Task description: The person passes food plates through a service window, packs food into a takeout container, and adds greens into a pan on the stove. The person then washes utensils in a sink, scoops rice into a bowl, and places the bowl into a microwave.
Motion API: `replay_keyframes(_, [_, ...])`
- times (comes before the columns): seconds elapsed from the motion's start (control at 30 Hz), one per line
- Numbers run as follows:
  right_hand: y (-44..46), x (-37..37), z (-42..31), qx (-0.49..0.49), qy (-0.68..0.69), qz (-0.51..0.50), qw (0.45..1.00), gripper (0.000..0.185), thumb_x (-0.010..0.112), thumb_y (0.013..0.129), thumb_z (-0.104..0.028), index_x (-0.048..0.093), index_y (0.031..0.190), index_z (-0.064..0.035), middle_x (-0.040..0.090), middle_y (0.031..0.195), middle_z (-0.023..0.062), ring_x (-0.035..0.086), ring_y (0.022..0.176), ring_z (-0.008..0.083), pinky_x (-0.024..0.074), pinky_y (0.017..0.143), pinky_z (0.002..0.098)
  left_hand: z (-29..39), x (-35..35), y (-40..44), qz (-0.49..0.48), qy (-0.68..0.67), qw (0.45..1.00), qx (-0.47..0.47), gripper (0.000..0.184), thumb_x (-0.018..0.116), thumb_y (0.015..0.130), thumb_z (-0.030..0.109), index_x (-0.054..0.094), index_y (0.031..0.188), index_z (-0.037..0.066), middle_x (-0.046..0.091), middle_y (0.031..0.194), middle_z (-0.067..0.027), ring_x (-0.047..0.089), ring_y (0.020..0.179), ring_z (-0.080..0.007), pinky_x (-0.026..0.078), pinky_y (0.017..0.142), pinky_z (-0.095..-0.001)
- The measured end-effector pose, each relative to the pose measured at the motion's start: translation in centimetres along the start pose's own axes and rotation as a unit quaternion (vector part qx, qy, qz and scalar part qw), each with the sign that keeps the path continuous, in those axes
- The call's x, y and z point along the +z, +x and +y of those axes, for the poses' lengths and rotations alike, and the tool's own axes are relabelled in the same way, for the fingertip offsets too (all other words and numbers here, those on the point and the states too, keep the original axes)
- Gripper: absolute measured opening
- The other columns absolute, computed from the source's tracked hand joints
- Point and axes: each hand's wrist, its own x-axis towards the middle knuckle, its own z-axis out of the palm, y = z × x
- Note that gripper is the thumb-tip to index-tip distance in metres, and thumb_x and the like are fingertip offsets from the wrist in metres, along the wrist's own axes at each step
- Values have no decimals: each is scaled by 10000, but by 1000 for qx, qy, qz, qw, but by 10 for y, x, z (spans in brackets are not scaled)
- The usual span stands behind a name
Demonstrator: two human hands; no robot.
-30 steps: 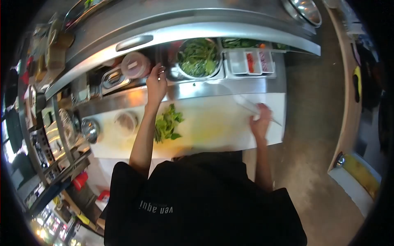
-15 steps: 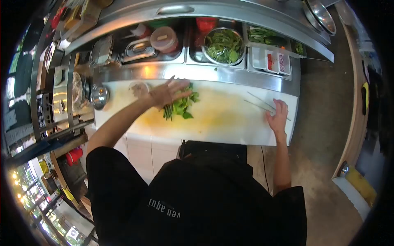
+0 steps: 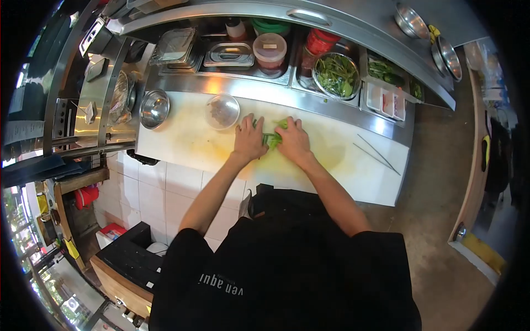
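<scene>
One bunch of greens point(image 3: 272, 142) lies mid-board, grasped by the left hand point(image 3: 250, 142) and right hand point(image 3: 294, 142); a loose hold could let stems slip and scatter toward the cutting board's point(image 3: 331, 175) near edge.

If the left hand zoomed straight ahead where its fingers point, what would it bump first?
Past the greens by its fingers, the left hand would probably reach the shiny metal ledge behind the white board. I can't tell whether the ledge sticks up enough to bump.

black top point(image 3: 298, 276) | short sleeves point(image 3: 185, 254) | white "ven aqui" lettering point(image 3: 222, 284)
</scene>
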Motion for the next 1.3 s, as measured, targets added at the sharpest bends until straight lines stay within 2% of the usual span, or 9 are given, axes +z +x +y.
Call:
replay_keyframes(0.33, [-36,3,35,-1,108,203,973,282,741,678,-122,690,955,-119,529,1073,158,577,960,337,531,793,422,6,45,-17,112,-6,992,-63,582,620,737,113,464,1299,117,414,1153,-243,444,1047,-423,454,752,-545])
replay_keyframes(0.53, [-69,-14,72,60,282,311,906,231,712,696,-59,683,925,-63,609,914,144,620,819,314,511,748,385,38,44,-29,136,-44,985,-96,629,589,782,170,413,1386,197,369,1256,-289,410,1072,-419,367,893,-536])
replay_keyframes(0.63, [-105,-23,99,114,355,347,860,243,703,704,-32,679,946,-38,625,883,133,623,837,274,506,741,351,59,49,-12,224,-129,938,-230,644,582,819,217,354,1412,112,354,1272,-288,400,1096,-412,348,919,-534])
replay_keyframes(0.7, [-131,-25,117,132,377,358,844,254,703,706,-21,674,959,-16,622,892,120,621,839,239,499,741,333,65,63,8,268,-69,859,-432,634,571,849,252,319,1367,-14,368,1252,-273,406,1108,-402,350,924,-520])
replay_keyframes(0.83, [-179,-44,148,131,388,342,846,262,694,702,-4,673,963,-17,612,898,112,617,837,236,495,741,324,46,79,14,180,-60,825,-532,607,585,850,243,313,1283,-84,384,1207,-258,413,1106,-402,362,915,-535])
replay_keyframes(0.9, [-197,-53,159,144,357,354,852,266,684,704,16,667,968,-11,600,917,118,616,838,246,493,736,324,28,90,-8,174,-10,908,-380,523,585,831,157,336,1233,-65,393,1161,-246,416,1094,-416,390,902,-535])
replay_keyframes(1.0, [-220,-63,178,171,334,355,856,265,673,706,33,663,968,-2,595,936,118,615,840,245,492,735,325,19,85,-18,110,22,939,-326,509,572,816,84,330,1236,-71,392,1155,-256,416,1083,-431,414,902,-519])
replay_keyframes(1.17, [-235,-63,199,165,362,365,842,257,667,725,44,653,979,7,596,946,115,613,847,240,493,749,330,10,100,-18,63,48,923,-376,475,562,811,32,332,1186,-146,446,1095,-247,472,1029,-407,418,910,-514])
replay_keyframes(1.3, [-232,-67,193,172,394,364,826,238,659,758,48,641,993,18,604,971,101,610,896,215,493,793,316,17,78,-27,61,162,954,-245,362,555,838,14,388,1114,-150,501,1048,-227,534,937,-395,472,828,-472])
